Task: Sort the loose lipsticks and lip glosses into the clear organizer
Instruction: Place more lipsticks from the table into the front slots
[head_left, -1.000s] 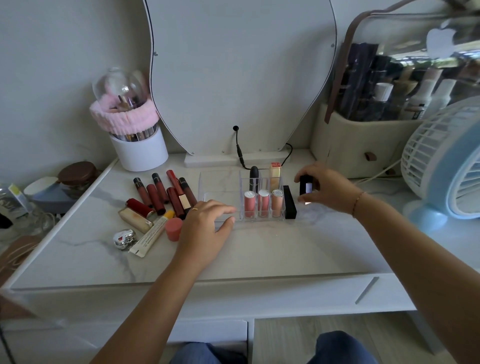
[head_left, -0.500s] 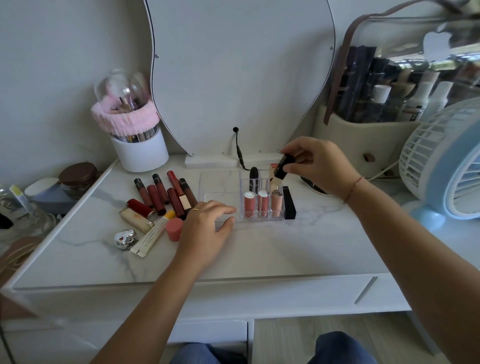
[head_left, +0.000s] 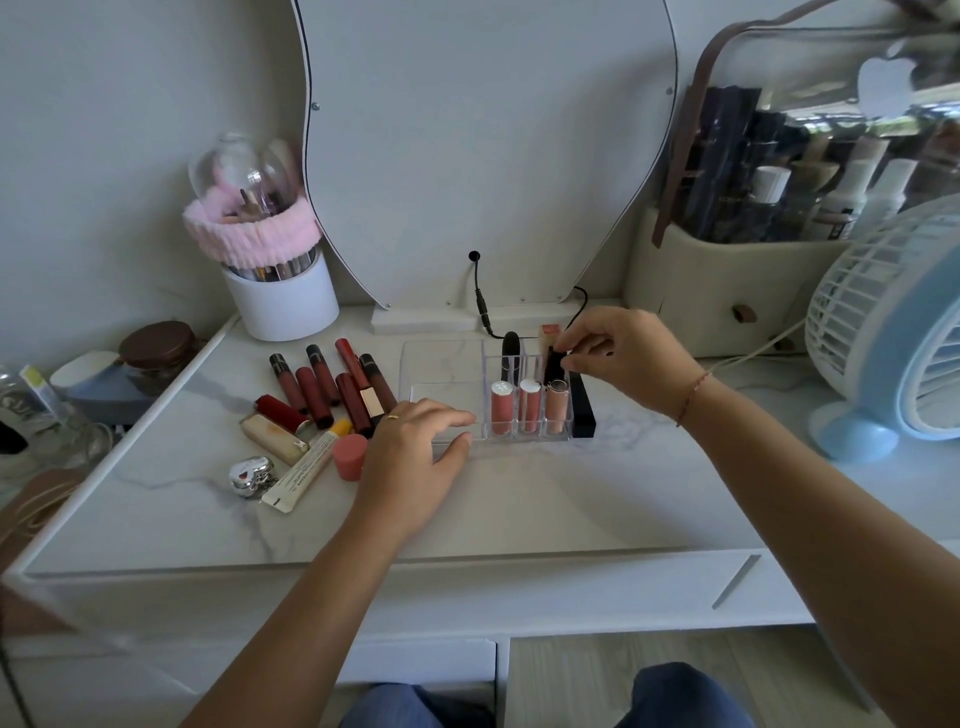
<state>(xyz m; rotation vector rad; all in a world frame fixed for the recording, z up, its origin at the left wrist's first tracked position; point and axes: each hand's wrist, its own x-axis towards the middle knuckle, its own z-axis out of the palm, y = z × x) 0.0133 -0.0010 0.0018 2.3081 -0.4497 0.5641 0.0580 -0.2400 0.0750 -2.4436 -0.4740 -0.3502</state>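
The clear organizer (head_left: 441, 364) stands mid-table. Its front slots hold three pink lip products (head_left: 528, 405); a black tube (head_left: 510, 345) and a peach lipstick (head_left: 548, 332) stand in slots behind. My right hand (head_left: 628, 353) pinches a black lipstick (head_left: 554, 366), its lower end down in a back right slot. A black rectangular lipstick (head_left: 582, 408) stands just outside the organizer's right wall. My left hand (head_left: 415, 457) rests flat against the organizer's front left edge, holding nothing. Several loose lip glosses and lipsticks (head_left: 332, 389) lie left of the organizer.
A white brush cup with a pink headband (head_left: 280, 291) stands at the back left. A mirror (head_left: 483, 145) with a cable is behind the organizer. A beige cosmetics case (head_left: 727, 291) and a blue fan (head_left: 893, 332) stand on the right. Jars (head_left: 156, 348) sit far left.
My right hand carried the black lipstick from the table right of the organizer up and over it, then lowered it into a back right slot. My left hand stayed put.
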